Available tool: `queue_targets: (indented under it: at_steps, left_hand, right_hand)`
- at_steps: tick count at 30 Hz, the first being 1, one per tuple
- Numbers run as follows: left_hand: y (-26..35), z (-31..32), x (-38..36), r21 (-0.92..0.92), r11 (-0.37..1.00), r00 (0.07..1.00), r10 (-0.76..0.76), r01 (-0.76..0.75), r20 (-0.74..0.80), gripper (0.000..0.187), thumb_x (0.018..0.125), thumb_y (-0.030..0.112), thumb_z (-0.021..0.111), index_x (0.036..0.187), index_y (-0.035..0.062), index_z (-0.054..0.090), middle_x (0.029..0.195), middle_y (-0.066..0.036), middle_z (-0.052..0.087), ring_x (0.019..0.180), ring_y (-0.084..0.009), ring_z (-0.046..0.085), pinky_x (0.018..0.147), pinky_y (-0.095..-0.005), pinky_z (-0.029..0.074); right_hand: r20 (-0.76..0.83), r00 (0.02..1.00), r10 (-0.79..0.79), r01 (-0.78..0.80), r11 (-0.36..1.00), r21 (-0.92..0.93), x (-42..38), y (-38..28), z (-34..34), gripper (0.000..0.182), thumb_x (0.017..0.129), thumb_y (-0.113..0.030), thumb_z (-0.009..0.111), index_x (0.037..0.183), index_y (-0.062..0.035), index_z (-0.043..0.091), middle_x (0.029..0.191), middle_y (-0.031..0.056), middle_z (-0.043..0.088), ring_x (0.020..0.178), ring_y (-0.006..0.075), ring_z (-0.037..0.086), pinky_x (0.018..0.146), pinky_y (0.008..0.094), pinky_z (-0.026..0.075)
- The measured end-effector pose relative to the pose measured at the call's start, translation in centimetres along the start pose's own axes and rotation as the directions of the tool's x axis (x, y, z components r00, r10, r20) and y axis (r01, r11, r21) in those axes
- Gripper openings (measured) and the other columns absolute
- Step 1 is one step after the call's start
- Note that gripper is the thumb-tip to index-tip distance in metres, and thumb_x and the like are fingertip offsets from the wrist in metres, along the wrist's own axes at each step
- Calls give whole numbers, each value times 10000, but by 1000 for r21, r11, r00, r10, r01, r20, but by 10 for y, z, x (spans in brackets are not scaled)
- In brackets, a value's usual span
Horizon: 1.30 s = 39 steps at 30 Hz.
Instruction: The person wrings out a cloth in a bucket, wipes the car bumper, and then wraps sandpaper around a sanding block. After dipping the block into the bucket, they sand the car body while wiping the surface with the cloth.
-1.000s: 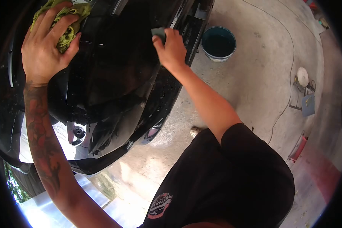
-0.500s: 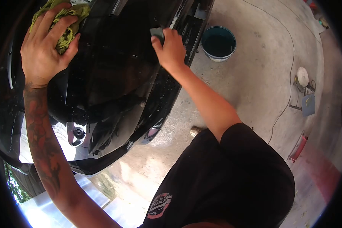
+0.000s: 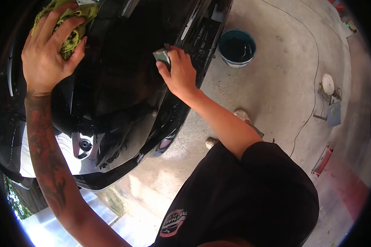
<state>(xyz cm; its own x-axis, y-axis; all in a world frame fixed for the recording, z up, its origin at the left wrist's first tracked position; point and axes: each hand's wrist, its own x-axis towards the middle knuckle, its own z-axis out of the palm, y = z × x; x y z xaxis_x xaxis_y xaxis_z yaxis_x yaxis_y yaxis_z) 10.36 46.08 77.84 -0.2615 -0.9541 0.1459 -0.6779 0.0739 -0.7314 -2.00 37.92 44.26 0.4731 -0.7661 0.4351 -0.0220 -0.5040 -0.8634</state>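
My left hand (image 3: 49,53) is closed around a crumpled yellow-green cloth (image 3: 71,43), resting on the upper left of a glossy black car (image 3: 119,78). Over the car's right side, my right hand (image 3: 180,74) grips a small grey sanding block (image 3: 162,57) between thumb and fingers. The block lies at the dark panel's surface; its underside is hidden. Water drops and pale marks show on the bodywork around it.
A bucket (image 3: 236,46) of dark water stands on the concrete floor (image 3: 272,78), right of the car. Farther right are a small stand (image 3: 326,99) with a grey sheet (image 3: 334,114) and a long cable (image 3: 316,82). My shoes (image 3: 241,115) show below.
My right hand has drawn the sanding block toward me and slightly left along the car. The left hand and cloth have stayed in place. Another shoe has come into view.
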Motion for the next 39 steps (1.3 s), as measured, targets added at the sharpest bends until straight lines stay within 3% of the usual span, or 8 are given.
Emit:
queue_targets:
  at_steps: [7,11,14,21,23,25,29,39]
  left_hand:
    - [0,-1,0,2,1000,1000,-7,7,13,335,800,158,798,1126,165,725,1345,22,661,1149,-271,673,951,-397,570]
    - [0,1,0,-2,1000,1000,-8,8,8,335,800,156,795,1128,168,727,1344,25,661,1149,-270,673,948,-394,571]
    - [1,1,0,5,1000,1000,2,-2,-2,334,800,156,795,1127,169,727,1344,26,661,1147,-269,673,947,-394,571]
    - [-1,1,-1,16,1000,1000,-9,9,25,329,809,163,793,1131,170,726,1341,26,662,1143,-272,675,946,-395,572]
    - [-1,1,0,13,1000,1000,7,-7,4,328,811,164,794,1132,170,726,1342,27,663,1144,-271,675,945,-393,572]
    - [-1,2,-1,10,1000,1000,12,-12,0,328,812,165,794,1132,169,725,1342,27,663,1145,-270,675,944,-391,572]
    - [-1,1,-1,4,1000,1000,2,-2,13,329,814,165,795,1135,169,725,1343,30,663,1153,-267,675,947,-389,573]
    - [-2,2,-1,1,1000,1000,9,-9,2,340,816,177,797,1147,177,720,1344,31,662,1172,-271,672,943,-387,573]
  right_hand:
    - [-80,993,85,-89,995,-45,55,16,3,390,919,-291,726,1192,-50,585,1157,150,625,1029,393,610,784,505,572]
    - [63,991,118,-120,993,20,3,-4,-3,379,948,-307,705,1188,-46,570,1199,164,618,1073,395,614,851,515,537]
    - [48,999,16,-18,998,55,-17,-4,-2,389,948,-307,706,1193,-37,571,1214,172,620,1085,400,611,871,521,534]
    - [-67,994,82,-86,995,-53,26,12,4,400,925,-279,719,1221,-42,592,1188,157,626,1066,388,611,832,499,572]
    - [26,996,83,-83,996,-10,3,2,-1,409,922,-279,723,1220,-40,576,1186,160,618,1043,392,608,826,493,571]
    - [-6,1000,18,-18,1000,-14,0,7,3,407,921,-270,723,1220,-40,568,1185,161,614,1027,392,607,814,494,570]
    - [-104,990,98,-107,991,-84,44,17,4,375,919,-287,724,1183,-48,607,1142,152,634,1017,398,614,797,494,571]
    - [85,995,-46,45,999,12,-31,-7,-8,375,886,-288,763,1154,-73,612,1189,131,623,1043,368,617,818,486,556]
